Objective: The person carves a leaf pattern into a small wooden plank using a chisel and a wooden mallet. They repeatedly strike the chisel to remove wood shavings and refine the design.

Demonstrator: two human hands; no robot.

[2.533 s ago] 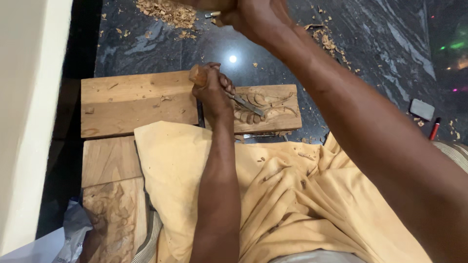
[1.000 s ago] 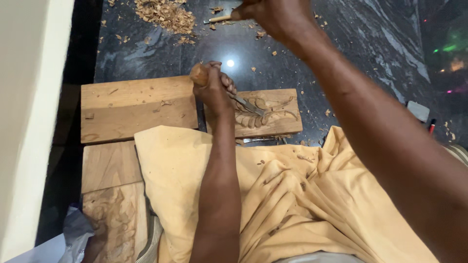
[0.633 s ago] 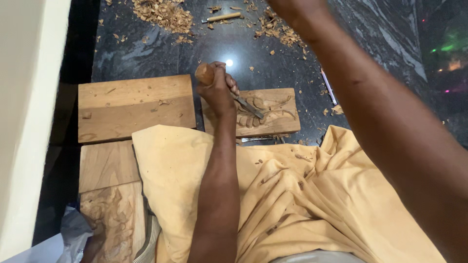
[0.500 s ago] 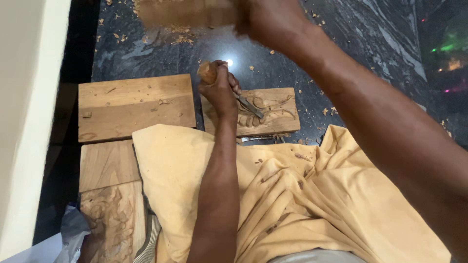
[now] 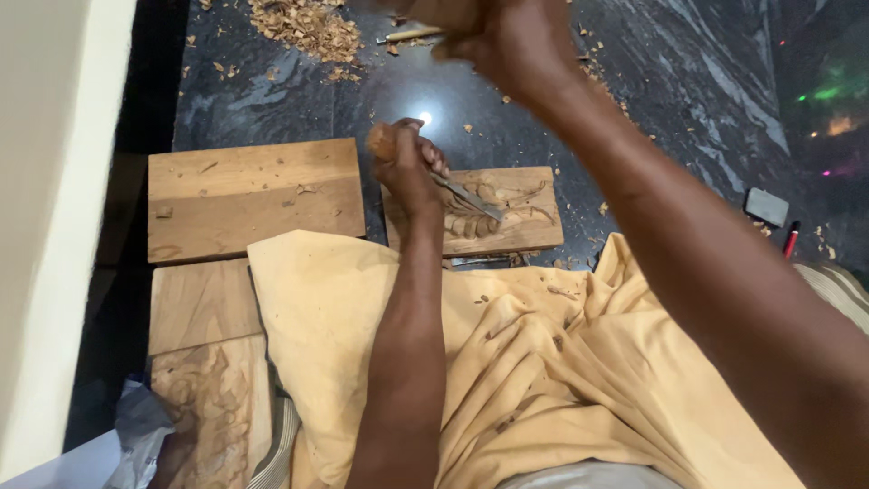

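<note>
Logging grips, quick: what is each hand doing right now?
Left hand: closed around the chisel on the carved panel.
Right hand: raised, closed on a blurred wooden object.

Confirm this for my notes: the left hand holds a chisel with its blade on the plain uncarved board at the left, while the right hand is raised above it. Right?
Not quite. In the head view the left hand holds the chisel with its blade on the small carved panel, not on the plain board to its left. The right hand is indeed raised above it.
</note>
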